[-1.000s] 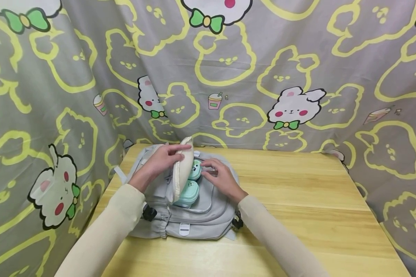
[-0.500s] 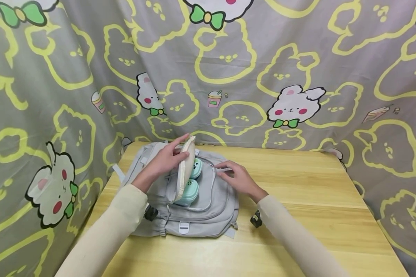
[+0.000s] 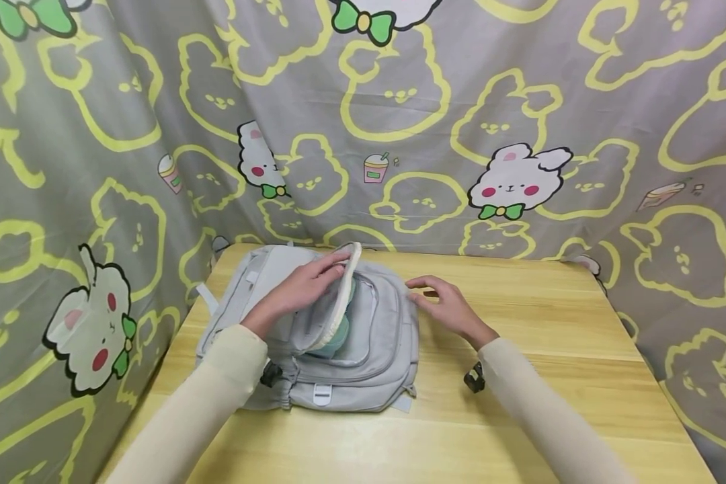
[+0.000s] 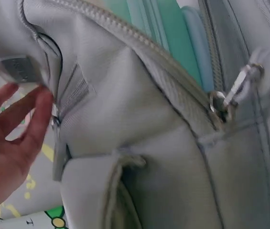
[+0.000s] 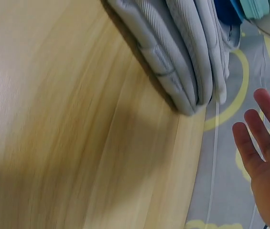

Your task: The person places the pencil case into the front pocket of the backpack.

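A grey backpack [image 3: 390, 323] lies on the table with its front pocket unzipped and the pocket flap [image 3: 343, 289] standing half raised. Turquoise lidded boxes [image 3: 337, 341] sit inside the pocket, partly hidden by the flap; green and blue box sides [image 4: 178, 38] show past the zipper in the left wrist view. My left hand [image 3: 305, 288] touches the flap's outer side with extended fingers, close to a small label [image 4: 20, 69]. Just right of the backpack, my right hand [image 3: 450, 309] hovers with its fingers loosely spread and holds nothing.
The wooden table [image 3: 520, 376] extends to the right and in front of the backpack. A patterned grey curtain [image 3: 423, 114] hangs behind and at both sides. Metal zipper pulls [image 4: 232, 93] hang at the pocket's corner.
The flap has tipped rightward over the boxes, with my left hand following it. My right hand has drawn away from the boxes to the right, past the backpack's edge.
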`<act>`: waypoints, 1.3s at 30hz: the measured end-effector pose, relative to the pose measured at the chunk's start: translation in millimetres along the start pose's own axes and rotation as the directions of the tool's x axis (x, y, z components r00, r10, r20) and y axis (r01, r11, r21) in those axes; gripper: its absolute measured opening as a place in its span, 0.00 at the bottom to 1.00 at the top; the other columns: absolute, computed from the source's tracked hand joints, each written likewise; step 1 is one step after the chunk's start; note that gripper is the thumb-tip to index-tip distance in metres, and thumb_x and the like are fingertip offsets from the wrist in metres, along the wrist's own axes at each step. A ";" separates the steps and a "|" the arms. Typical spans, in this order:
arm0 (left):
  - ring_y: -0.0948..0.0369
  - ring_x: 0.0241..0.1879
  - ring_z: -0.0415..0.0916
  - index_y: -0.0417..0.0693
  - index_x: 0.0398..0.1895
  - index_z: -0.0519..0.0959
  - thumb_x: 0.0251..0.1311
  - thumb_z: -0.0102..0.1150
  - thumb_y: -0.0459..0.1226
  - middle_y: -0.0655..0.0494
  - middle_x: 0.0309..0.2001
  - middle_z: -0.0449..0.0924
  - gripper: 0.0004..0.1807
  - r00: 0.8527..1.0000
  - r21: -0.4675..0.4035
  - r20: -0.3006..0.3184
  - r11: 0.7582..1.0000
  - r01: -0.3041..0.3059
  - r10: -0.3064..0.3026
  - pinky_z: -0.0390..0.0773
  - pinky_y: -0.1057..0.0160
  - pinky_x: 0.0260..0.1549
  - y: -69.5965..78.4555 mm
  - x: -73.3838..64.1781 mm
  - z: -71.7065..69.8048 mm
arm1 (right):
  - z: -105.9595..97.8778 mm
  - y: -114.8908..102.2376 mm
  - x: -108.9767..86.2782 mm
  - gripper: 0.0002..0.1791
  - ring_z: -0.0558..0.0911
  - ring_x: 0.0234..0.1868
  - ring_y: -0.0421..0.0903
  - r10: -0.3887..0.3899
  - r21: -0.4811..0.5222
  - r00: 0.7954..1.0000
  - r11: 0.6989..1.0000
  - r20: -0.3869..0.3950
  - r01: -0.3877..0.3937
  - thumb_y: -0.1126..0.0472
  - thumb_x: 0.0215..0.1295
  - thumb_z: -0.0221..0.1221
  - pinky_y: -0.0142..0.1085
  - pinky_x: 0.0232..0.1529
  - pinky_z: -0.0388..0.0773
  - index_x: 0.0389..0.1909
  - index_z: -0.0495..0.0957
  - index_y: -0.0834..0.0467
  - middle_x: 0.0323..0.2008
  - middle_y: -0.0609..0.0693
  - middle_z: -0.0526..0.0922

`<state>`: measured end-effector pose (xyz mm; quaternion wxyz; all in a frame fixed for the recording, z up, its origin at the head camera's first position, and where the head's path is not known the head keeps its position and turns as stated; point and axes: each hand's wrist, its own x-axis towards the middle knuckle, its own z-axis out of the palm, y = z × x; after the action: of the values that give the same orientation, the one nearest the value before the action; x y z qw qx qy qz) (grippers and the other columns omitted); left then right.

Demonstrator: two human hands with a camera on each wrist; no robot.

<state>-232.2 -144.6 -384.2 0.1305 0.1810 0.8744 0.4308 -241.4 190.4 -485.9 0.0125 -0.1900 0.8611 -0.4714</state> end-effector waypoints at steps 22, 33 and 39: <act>0.32 0.87 0.39 0.58 0.85 0.68 0.81 0.54 0.50 0.40 0.88 0.51 0.32 0.991 0.523 0.123 0.846 -0.101 0.042 0.42 0.33 0.84 7.0 5.7 49.2 | -38.7 19.1 -6.2 0.29 0.74 0.74 0.63 0.096 -0.148 0.995 0.984 -0.039 -0.101 0.46 0.83 0.58 0.64 0.75 0.69 0.74 0.77 0.59 0.72 0.61 0.77; 0.32 0.87 0.38 0.59 0.80 0.74 0.79 0.55 0.49 0.43 0.88 0.50 0.29 0.996 0.646 0.089 0.762 -0.051 -0.009 0.42 0.34 0.84 -0.6 7.9 64.7 | -67.7 16.5 4.2 0.32 0.69 0.78 0.66 0.126 -0.256 0.992 0.958 -0.015 -0.125 0.43 0.84 0.56 0.65 0.77 0.64 0.76 0.75 0.62 0.76 0.64 0.74; 0.33 0.87 0.38 0.63 0.80 0.73 0.80 0.53 0.50 0.44 0.89 0.46 0.28 0.990 0.732 0.122 0.681 -0.037 -0.077 0.43 0.35 0.84 10.8 14.0 58.5 | -87.1 15.2 16.1 0.36 0.65 0.81 0.67 0.142 -0.326 0.990 0.935 -0.011 -0.138 0.41 0.84 0.53 0.66 0.80 0.58 0.78 0.71 0.62 0.77 0.66 0.71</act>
<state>-220.2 -91.2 -411.3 0.1141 0.2389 0.9639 0.0301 -278.6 262.6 -447.4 0.0198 -0.1305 0.9385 -0.3192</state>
